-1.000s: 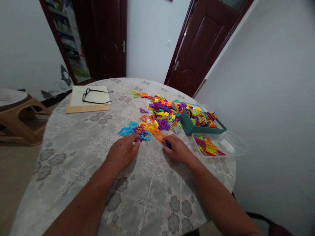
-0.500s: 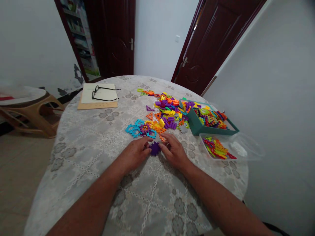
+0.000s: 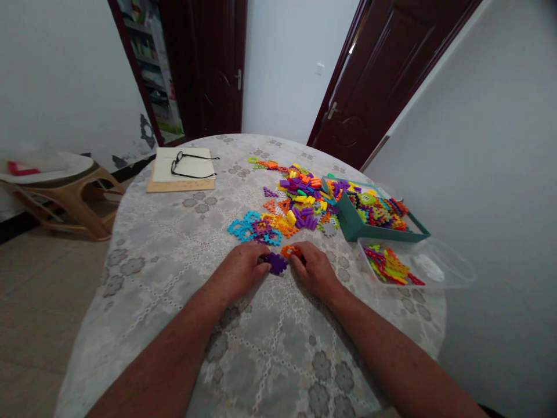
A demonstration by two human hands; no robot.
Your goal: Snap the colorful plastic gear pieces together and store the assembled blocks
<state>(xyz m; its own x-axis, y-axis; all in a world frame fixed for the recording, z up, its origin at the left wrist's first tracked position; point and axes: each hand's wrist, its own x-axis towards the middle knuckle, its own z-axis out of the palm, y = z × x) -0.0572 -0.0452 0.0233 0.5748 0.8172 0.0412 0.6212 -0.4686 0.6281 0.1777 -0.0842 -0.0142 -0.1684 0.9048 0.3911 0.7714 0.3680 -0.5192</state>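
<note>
Pinched between the thumb and fingers of my left hand (image 3: pixel 246 266) is a dark purple notched building piece (image 3: pixel 277 263), held by its left side just above the tablecloth. My right hand (image 3: pixel 314 268) closes on an orange notched building piece (image 3: pixel 289 251), which lies right behind the purple one; part of it is hidden by my fingers. A small gap separates my right thumb from the purple piece. Just beyond both hands lie blue frame pieces (image 3: pixel 243 226) and yellow-orange pieces (image 3: pixel 282 224).
A heap of mixed building pieces (image 3: pixel 300 186) spreads over the round table (image 3: pixel 174 255). To the right stand a green box (image 3: pixel 348 220) full of pieces and a clear plastic tray (image 3: pixel 369 270) with more. Glasses (image 3: pixel 191 165) rest on a pad (image 3: pixel 183 184) at the far left.
My right hand has let go of the purple piece's right side and gripped the orange piece. The purple piece stays in my left hand. The view has shifted slightly left.
</note>
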